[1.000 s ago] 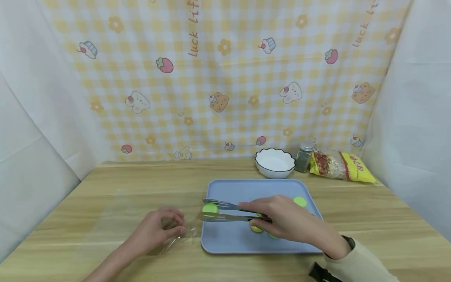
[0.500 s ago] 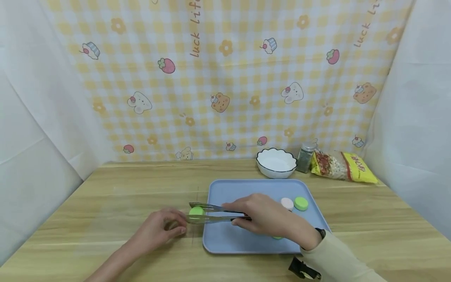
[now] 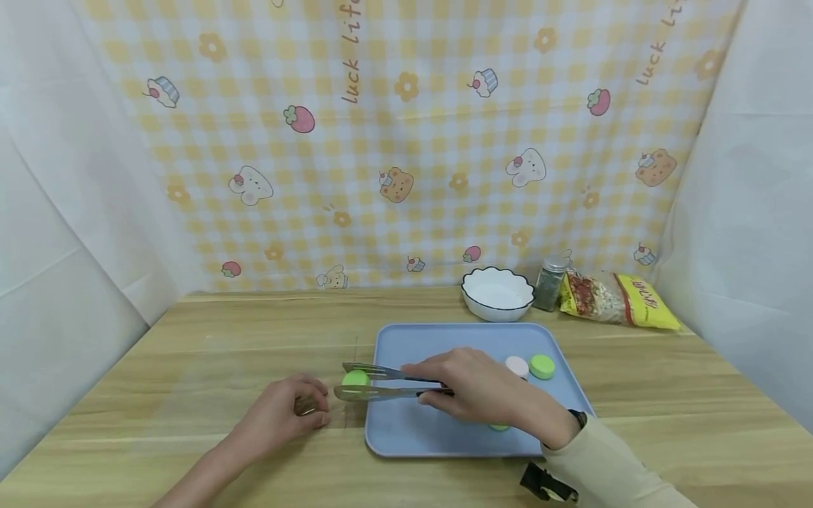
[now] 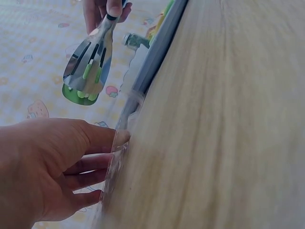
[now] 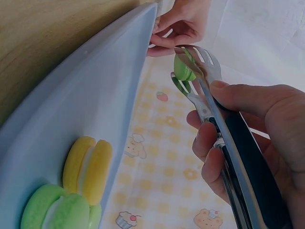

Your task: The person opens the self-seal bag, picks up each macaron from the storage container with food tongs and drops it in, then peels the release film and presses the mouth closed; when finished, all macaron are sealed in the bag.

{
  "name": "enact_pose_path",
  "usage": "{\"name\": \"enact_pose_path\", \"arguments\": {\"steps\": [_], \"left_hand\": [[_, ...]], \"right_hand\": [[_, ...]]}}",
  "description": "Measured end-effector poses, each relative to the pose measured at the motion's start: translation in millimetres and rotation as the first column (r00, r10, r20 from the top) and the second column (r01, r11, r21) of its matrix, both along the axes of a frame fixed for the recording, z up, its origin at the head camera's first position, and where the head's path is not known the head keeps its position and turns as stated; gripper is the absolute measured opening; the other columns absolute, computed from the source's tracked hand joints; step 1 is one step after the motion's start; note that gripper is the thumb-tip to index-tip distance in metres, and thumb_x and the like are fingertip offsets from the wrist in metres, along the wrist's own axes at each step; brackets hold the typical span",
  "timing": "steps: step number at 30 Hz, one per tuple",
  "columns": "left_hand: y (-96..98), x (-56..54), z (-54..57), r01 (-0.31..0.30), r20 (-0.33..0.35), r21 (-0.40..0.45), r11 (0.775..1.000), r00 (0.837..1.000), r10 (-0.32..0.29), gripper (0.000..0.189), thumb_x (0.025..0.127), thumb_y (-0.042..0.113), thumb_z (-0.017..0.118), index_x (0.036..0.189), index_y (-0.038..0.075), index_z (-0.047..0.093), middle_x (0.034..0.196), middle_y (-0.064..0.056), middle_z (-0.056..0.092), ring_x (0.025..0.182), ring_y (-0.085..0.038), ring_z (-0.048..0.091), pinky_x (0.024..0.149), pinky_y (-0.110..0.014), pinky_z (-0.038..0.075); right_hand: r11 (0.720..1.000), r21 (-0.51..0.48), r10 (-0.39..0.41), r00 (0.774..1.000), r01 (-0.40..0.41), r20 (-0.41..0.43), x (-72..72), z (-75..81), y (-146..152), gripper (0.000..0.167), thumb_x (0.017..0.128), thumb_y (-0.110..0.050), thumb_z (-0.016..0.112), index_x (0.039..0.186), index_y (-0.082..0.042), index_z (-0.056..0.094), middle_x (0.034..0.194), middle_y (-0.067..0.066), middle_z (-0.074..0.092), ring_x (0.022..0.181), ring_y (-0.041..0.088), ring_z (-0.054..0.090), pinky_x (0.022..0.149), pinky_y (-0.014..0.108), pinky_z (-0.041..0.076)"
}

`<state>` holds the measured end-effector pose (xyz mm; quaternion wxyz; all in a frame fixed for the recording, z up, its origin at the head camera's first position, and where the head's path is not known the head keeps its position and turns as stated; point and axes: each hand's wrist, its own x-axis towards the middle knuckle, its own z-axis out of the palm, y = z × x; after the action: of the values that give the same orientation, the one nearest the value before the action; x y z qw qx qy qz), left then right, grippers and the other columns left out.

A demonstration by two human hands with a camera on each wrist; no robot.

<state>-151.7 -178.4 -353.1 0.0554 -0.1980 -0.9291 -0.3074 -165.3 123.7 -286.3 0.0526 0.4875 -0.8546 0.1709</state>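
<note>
Tongs [image 3: 384, 393] pinching a green macaron [image 3: 356, 378] point left from the right hand's [image 3: 473, 388] grip; the curled left hand [image 3: 282, 409] holds plastic [image 4: 113, 171].

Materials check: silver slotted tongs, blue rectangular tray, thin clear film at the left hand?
Silver slotted tongs: probably polished stainless steel, from mirror-like reflections; the dull dark handle strip may be plastic or rubber.
Blue rectangular tray: likely satin plastic, given even colour and soft sheen.
Thin clear film: seemingly glossy plastic, see-through with creased glints.

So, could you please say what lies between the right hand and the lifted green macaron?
The right wrist view shows slotted metal tongs, held by the right hand, their ends flanking the green macaron.
</note>
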Motion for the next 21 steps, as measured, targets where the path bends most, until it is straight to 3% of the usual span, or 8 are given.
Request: {"name": "enact_pose_path", "arguments": {"steps": [8, 11, 16, 19, 21], "left_hand": [[-0.9, 1.2, 1.0, -0.01, -0.034, -0.019, 1.0, 0.999, 0.009, 0.019, 0.076, 0.011, 0.076, 0.068, 0.023, 0.065, 0.092, 0.007, 0.063, 0.091, -0.016, 0.059, 0.082, -0.038, 0.049], [-0.4, 1.3, 1.5, -0.013, -0.024, -0.004, 1.0, 1.0, 0.013, 0.017, 0.078, 0.007, 0.073, 0.072, 0.02, 0.064, 0.088, 0.007, 0.062, 0.079, -0.012, 0.057, 0.07, -0.03, 0.05], [0.2, 2.2, 3.3, 0.002, -0.009, 0.037, 0.999, 1.0, -0.002, 0.008, 0.085, 0.008, 0.067, 0.083, 0.014, 0.062, 0.08, 0.008, 0.057, 0.06, -0.007, 0.044, 0.052, -0.022, 0.04], [0.8, 2.8, 4.4, 0.015, 0.004, 0.071, 0.997, 1.0, -0.016, 0.004, 0.088, 0.013, 0.064, 0.087, 0.011, 0.061, 0.082, 0.007, 0.058, 0.062, -0.007, 0.046, 0.054, -0.022, 0.042], [1.2, 2.9, 4.9, 0.019, 0.02, 0.108, 0.994, 1.0, -0.021, 0.005, 0.09, 0.014, 0.062, 0.089, 0.009, 0.061, 0.087, 0.005, 0.061, 0.07, -0.008, 0.052, 0.062, -0.024, 0.049]], "right_hand": [[1.0, -0.005, -0.01, 1.0, 0.01, 0.014, -0.1, 2.3, 0.8, 0.036, 0.088, -0.019, 0.066, 0.123, -0.011, 0.061, 0.103, -0.004, 0.066, 0.052, -0.004, 0.041, 0.049, 0.013, 0.036], [1.0, 0.001, 0.003, 1.0, -0.003, 0.006, -0.5, 1.6, 0.1, 0.036, 0.088, -0.019, 0.065, 0.123, -0.011, 0.061, 0.103, -0.005, 0.066, 0.054, -0.005, 0.041, 0.051, 0.013, 0.036], [1.0, 0.014, 0.015, 1.0, -0.016, 0.007, -0.9, 0.2, -0.3, 0.035, 0.089, -0.019, 0.064, 0.123, -0.011, 0.06, 0.105, -0.002, 0.066, 0.054, -0.004, 0.042, 0.052, 0.013, 0.036], [1.0, 0.011, 0.01, 1.0, -0.01, 0.01, -1.1, -0.3, 0.8, 0.036, 0.089, -0.019, 0.065, 0.124, -0.01, 0.06, 0.106, -0.001, 0.066, 0.053, -0.004, 0.041, 0.051, 0.014, 0.036], [1.0, 0.011, 0.008, 1.0, -0.008, 0.008, -1.2, -0.4, 1.4, 0.036, 0.089, -0.019, 0.065, 0.123, -0.01, 0.06, 0.107, -0.001, 0.066, 0.053, -0.004, 0.041, 0.051, 0.014, 0.036]]}}
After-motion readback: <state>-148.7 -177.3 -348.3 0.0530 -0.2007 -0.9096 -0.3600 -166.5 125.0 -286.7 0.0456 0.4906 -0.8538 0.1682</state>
